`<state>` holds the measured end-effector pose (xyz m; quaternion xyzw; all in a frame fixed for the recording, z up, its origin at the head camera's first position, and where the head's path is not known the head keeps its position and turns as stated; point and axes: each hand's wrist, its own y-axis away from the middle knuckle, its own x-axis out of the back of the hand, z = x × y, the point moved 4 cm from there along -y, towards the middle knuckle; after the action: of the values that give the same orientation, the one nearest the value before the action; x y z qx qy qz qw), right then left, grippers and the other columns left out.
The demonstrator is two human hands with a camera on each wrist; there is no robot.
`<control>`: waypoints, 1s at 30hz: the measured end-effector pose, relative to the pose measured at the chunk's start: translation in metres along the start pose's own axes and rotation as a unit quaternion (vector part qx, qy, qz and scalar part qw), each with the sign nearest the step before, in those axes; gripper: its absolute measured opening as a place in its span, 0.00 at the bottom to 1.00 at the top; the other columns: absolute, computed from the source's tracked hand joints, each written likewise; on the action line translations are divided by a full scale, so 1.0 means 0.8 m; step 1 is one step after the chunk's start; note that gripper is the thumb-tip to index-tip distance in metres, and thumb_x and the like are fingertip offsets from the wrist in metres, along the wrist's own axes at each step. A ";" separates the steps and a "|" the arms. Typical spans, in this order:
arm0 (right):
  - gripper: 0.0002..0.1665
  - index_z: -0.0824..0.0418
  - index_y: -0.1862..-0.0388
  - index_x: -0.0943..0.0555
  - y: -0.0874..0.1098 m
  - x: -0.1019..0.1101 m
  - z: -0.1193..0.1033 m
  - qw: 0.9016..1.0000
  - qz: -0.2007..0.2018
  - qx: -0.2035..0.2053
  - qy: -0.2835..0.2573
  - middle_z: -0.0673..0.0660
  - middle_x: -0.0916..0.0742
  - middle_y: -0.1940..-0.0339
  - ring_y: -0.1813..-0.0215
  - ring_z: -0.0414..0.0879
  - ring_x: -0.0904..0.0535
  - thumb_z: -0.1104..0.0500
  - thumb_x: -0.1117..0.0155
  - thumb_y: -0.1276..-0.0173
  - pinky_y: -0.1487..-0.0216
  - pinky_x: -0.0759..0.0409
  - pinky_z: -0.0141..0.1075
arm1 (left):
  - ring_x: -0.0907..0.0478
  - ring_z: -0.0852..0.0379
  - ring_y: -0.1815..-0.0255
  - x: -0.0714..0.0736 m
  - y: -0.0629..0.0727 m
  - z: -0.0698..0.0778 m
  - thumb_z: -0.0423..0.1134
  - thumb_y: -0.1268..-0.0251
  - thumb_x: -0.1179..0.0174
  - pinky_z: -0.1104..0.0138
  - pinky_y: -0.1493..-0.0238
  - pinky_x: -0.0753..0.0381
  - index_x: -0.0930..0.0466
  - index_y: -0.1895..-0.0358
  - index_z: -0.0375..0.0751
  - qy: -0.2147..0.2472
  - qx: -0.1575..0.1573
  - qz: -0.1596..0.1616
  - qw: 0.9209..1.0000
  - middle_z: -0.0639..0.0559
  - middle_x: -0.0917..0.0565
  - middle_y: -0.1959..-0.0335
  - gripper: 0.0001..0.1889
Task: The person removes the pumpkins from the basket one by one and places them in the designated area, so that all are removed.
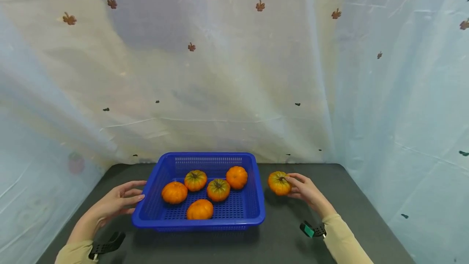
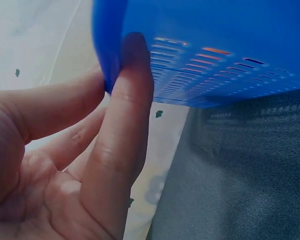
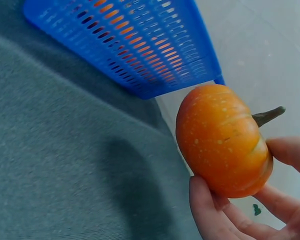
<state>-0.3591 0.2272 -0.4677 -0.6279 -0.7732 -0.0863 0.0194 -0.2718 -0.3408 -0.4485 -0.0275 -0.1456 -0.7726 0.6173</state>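
A blue plastic basket (image 1: 198, 224) with slotted walls stands on the dark table, holding several small orange pumpkins (image 1: 174, 192), some of them greenish around the stem. My left hand (image 1: 122, 199) pinches the basket's left rim; in the left wrist view the thumb lies on the rim's outer side and a finger (image 2: 122, 115) reaches underneath it. To the right of the basket, my right hand (image 1: 305, 190) grips another small pumpkin (image 1: 279, 183) between thumb and fingers. The right wrist view shows this pumpkin (image 3: 222, 142) raised, its stem pointing away from the basket and its shadow falling on the table.
The dark grey table (image 1: 289, 235) ends at a pale plastic curtain (image 1: 227, 80) printed with leaves, which hangs behind it and along both sides. Black straps (image 1: 106, 247) are at both wrists, below the hands.
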 end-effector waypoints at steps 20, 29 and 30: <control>0.29 0.72 0.39 0.31 -0.004 -0.011 0.027 0.999 0.033 -0.017 0.008 0.70 0.23 0.46 0.57 0.55 0.18 0.52 0.40 0.29 0.56 0.18 0.46 | 0.21 0.47 0.50 -0.001 0.004 0.004 0.42 0.33 0.40 0.52 0.53 0.20 0.44 0.29 0.33 0.008 0.006 0.020 1.000 0.39 0.24 0.45 0.35; 0.28 0.72 0.40 0.31 -0.016 -0.015 0.028 0.998 0.053 -0.018 0.013 0.70 0.25 0.45 0.60 0.53 0.17 0.53 0.40 0.29 0.57 0.17 0.45 | 0.21 0.47 0.50 -0.003 0.005 0.002 0.42 0.33 0.39 0.52 0.53 0.20 0.44 0.29 0.33 0.016 0.007 0.024 1.000 0.39 0.24 0.45 0.35; 0.28 0.72 0.40 0.31 -0.018 -0.015 0.028 0.998 0.057 -0.017 0.014 0.70 0.24 0.46 0.60 0.54 0.17 0.53 0.40 0.29 0.57 0.17 0.45 | 0.21 0.47 0.50 -0.004 0.006 0.002 0.42 0.33 0.40 0.52 0.53 0.20 0.44 0.29 0.33 0.017 0.005 0.022 1.000 0.39 0.24 0.45 0.35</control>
<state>-0.3684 0.2161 -0.4929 -0.6696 -0.7345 -0.1070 0.0249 -0.2670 -0.3384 -0.4471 -0.0141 -0.1386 -0.7585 0.6367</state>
